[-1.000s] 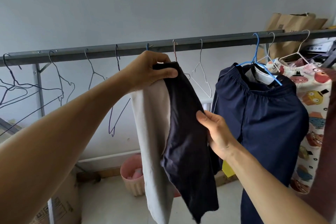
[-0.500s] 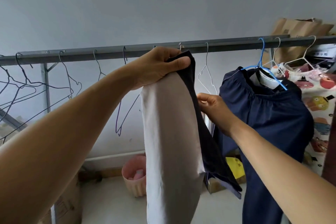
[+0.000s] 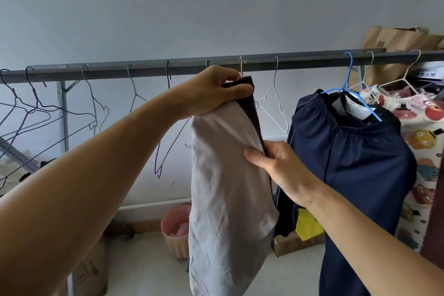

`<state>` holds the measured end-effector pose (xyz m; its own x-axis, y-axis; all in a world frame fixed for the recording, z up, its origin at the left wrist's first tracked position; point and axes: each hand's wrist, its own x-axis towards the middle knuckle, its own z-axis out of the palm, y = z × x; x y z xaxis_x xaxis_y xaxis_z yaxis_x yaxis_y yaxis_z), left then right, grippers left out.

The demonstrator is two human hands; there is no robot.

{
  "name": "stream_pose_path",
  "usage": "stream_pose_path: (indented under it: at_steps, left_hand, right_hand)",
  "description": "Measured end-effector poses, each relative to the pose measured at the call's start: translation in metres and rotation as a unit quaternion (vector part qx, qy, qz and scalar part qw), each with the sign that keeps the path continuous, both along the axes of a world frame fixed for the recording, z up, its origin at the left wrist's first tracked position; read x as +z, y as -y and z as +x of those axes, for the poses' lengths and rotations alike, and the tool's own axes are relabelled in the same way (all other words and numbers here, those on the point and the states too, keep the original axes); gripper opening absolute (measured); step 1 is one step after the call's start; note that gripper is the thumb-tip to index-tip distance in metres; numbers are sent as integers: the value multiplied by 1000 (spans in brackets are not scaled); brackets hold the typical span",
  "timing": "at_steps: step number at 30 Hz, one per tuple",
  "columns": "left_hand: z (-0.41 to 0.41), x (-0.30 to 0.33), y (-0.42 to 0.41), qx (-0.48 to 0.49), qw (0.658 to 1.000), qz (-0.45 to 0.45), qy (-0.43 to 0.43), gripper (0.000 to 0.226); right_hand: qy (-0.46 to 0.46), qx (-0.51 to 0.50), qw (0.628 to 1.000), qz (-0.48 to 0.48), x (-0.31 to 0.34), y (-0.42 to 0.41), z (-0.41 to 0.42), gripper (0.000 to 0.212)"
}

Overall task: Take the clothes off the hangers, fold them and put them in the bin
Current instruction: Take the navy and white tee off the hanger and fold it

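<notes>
Grey-and-dark garment (image 3: pixel 225 187): hanging in front of the rail (image 3: pixel 192 68), below its middle, grey side facing the camera, dark layer showing along the right edge.

Left hand (image 3: pixel 216 94): gripping the garment's top corner just below the rail, fingers and thumb curling round the bunched cloth.

Right hand (image 3: pixel 276 166): pinching the garment's right edge lower down, well below the rail, thumb lying on the grey side, fingers going behind.

Navy trousers (image 3: pixel 348 163): hanging from the rail's right part on a blue hanger (image 3: pixel 348 84), waistband gathering at the top.

Cartoon-print cloth (image 3: pixel 422 142): hanging at the rail's far right, partly behind the trousers.

Bare wire hangers (image 3: pixel 134 94): hooking along the rail's left and middle parts; a white one (image 3: pixel 274 103) sitting between the garment and the trousers.

Pink bin (image 3: pixel 175 230): standing on the floor under the rail's middle, partly behind the garment, pink items lying inside.

Cardboard box (image 3: pixel 394 43): showing behind the rail's right end.
</notes>
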<state>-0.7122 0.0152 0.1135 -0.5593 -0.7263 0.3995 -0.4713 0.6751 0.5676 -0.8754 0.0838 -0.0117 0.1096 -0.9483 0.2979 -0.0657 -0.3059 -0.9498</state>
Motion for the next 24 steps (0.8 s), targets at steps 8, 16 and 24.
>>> stream_pose_path:
  at_steps: [8,16,24]
  left_hand:
    - [27,-64,-11,-163,844,378,-344,93]
    - [7,-129,-43,-33,897,344,-275,32]
    - [-2,-118,-48,1,882,341,-324,27]
  right_hand:
    - [144,-18,988,47,39,2,-2,21]
    - [102,-113,987,61,49,14,-13,28]
    - [-73,26,978,193,19,-19,-53,43]
